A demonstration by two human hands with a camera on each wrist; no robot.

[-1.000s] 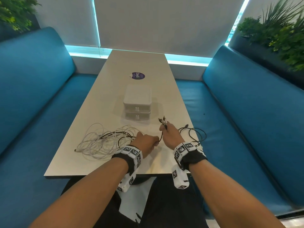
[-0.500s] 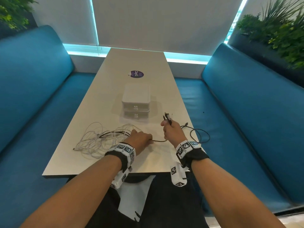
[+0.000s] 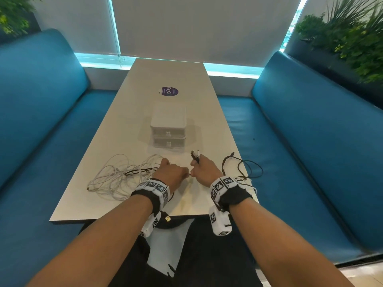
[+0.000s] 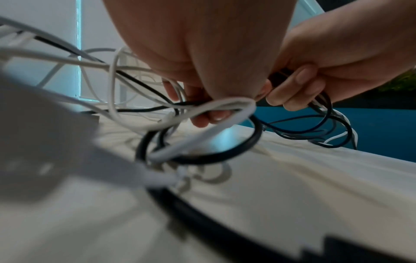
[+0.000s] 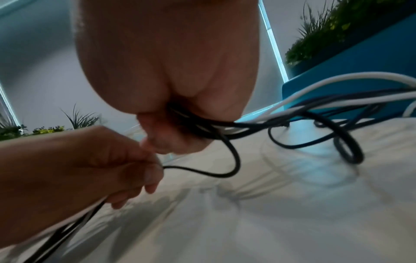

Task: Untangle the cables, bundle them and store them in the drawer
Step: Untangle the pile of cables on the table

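Note:
A tangle of white cable (image 3: 113,180) with a black cable (image 3: 138,171) running through it lies on the table, left of my hands. My left hand (image 3: 176,175) grips black and white strands at the tangle's right edge; in the left wrist view its fingers (image 4: 209,115) curl round them. My right hand (image 3: 202,168) holds a bunch of black and white cable with the plug ends (image 3: 195,155) sticking up from the fist. Black loops (image 3: 246,167) trail off to its right. A short black stretch (image 5: 202,171) joins the two hands. The white two-drawer unit (image 3: 168,129) stands behind, both drawers closed.
The long white table (image 3: 170,75) has a purple round sticker (image 3: 169,91) beyond the drawers. Blue benches (image 3: 300,141) run along both sides, with plants on the ledges behind them. Black loops hang over the table's right edge (image 3: 251,183).
My right hand has dropped back towards the left hand, so the hands now almost touch and the black cable between them is slack and short. The tangle has hardly moved.

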